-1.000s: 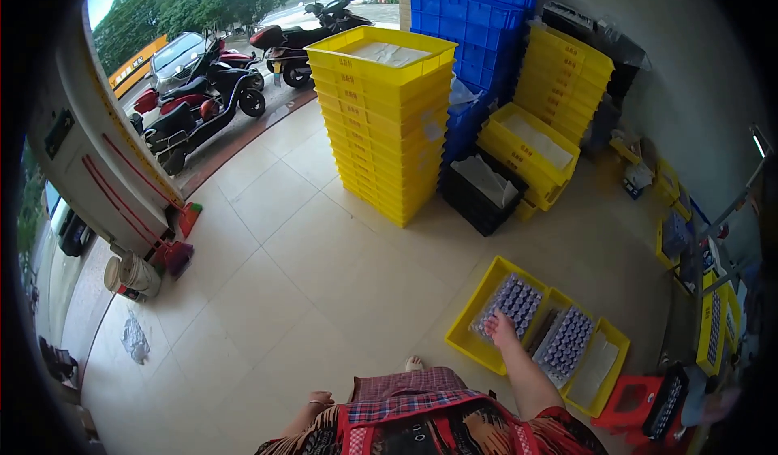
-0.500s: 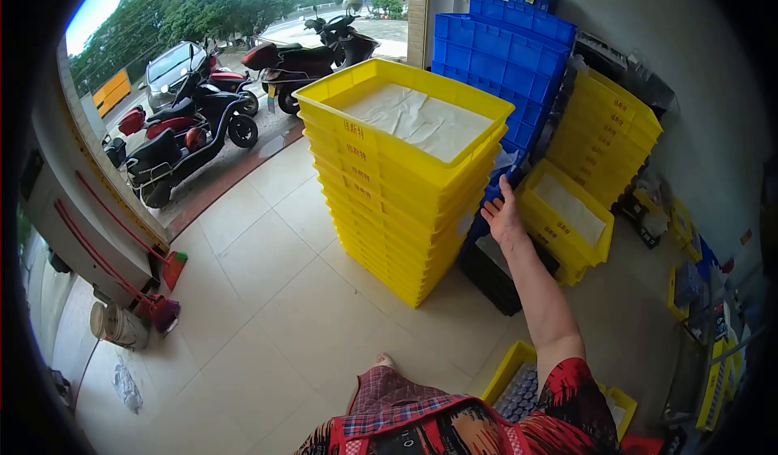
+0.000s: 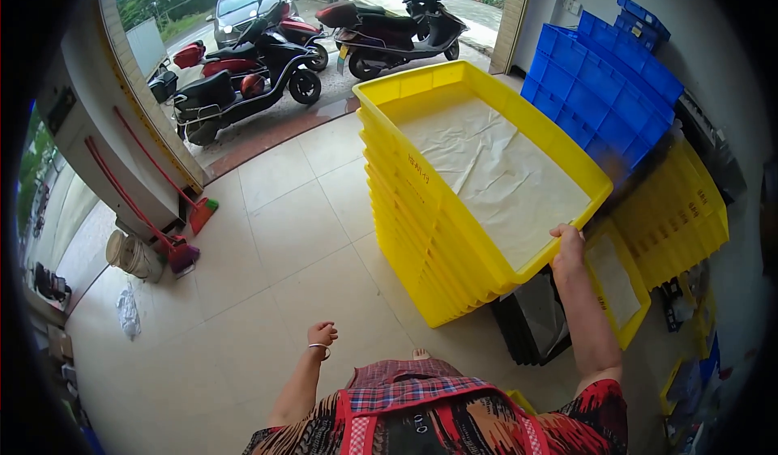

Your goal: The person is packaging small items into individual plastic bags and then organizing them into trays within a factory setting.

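Observation:
A tall stack of yellow plastic trays (image 3: 421, 244) stands on the tiled floor in front of me. Its top tray (image 3: 442, 181) is lined with a creased whitish sheet (image 3: 494, 171). My right hand (image 3: 570, 248) grips the near right rim of that top tray, the thumb over the edge. Out to the left, above the floor, my left hand (image 3: 322, 333) has its fingers curled in and wears a bangle at the wrist; nothing shows in it.
Blue crates (image 3: 596, 90) are piled behind the stack. More yellow trays (image 3: 677, 212) lean to the right, with black trays (image 3: 531, 325) low beside the stack. Brooms (image 3: 174, 248) and a bucket (image 3: 134, 256) stand at the left. Scooters (image 3: 243, 90) are parked outside the doorway.
My right hand, earlier open beside the stack, now holds the top tray's rim. My left hand has come into view. The stack appears nearer and the view has shifted.

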The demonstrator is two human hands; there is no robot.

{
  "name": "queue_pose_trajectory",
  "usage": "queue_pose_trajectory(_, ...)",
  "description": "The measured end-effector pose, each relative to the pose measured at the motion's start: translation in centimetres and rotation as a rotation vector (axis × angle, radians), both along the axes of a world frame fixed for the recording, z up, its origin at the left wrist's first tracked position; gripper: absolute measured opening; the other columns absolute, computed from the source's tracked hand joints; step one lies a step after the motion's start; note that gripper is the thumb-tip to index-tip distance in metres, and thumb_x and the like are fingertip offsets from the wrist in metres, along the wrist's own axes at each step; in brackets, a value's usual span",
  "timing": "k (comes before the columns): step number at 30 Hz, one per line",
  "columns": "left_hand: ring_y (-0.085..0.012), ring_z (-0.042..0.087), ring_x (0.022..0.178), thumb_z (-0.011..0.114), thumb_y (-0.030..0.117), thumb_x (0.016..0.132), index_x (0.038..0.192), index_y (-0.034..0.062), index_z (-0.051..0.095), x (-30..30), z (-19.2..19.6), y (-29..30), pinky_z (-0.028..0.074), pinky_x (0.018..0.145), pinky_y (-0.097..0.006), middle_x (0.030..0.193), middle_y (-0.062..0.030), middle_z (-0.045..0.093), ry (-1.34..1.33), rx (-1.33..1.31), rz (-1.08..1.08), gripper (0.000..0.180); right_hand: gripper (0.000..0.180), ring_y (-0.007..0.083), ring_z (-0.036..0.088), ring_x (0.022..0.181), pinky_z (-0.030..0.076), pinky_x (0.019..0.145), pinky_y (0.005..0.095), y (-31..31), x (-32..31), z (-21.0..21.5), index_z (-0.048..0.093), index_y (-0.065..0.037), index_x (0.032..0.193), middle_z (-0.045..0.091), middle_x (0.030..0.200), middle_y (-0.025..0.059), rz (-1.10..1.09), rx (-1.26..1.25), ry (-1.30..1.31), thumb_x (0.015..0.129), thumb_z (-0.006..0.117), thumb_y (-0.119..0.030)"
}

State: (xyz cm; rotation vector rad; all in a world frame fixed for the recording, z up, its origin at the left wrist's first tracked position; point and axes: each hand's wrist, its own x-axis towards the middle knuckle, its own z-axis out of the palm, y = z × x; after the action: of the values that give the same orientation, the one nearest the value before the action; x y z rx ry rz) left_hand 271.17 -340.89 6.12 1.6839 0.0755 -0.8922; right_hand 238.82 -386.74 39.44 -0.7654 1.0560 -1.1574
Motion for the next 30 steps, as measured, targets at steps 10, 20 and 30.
queue_pose_trajectory(10, -0.017, 0.065, 0.09, 0.054, 0.021, 0.094, 0.116, 0.0046, 0.06, -6.2, 20.5, -18.3, 0.05, 0.079, -0.029, 0.102, -0.0087, 0.067, -0.087, -0.314, -0.297, 0.027, 0.052, 0.0284, 0.052, 0.102, 0.044, 0.091, 0.0365, -6.5, -4.4, 5.7, 0.046, 0.001, 0.115, 0.051, 0.108, 0.0126, 0.194, -0.133, -0.114, 0.063, 0.052, 0.005)
queue_pose_trajectory(20, -0.0279, 0.048, 0.117, 0.061, 0.049, 0.086, 0.146, 0.0128, 0.012, -8.8, 33.2, -28.4, 0.05, 0.084, -0.042, 0.136, -0.014, 0.038, 0.036, -0.836, -0.099, 0.085, 0.047, 0.0285, 0.053, 0.096, 0.047, 0.089, 0.0388, -5.3, -10.9, 4.8, 0.049, 0.003, 0.109, 0.052, 0.103, 0.0118, 0.219, -0.052, -0.091, 0.062, 0.049, 0.002)
queue_pose_trajectory(30, -0.027, 0.048, 0.101, 0.066, 0.049, 0.082, 0.136, 0.0143, 0.02, -11.7, 33.7, -19.1, 0.05, 0.082, -0.046, 0.115, -0.0099, 0.036, -0.028, -0.973, 0.115, 0.078, 0.071, 0.0314, 0.056, 0.102, 0.051, 0.089, 0.0414, 2.8, -11.8, 5.4, 0.042, -0.001, 0.13, 0.053, 0.114, 0.0144, 0.504, -0.191, -0.068, 0.059, 0.048, 0.0)
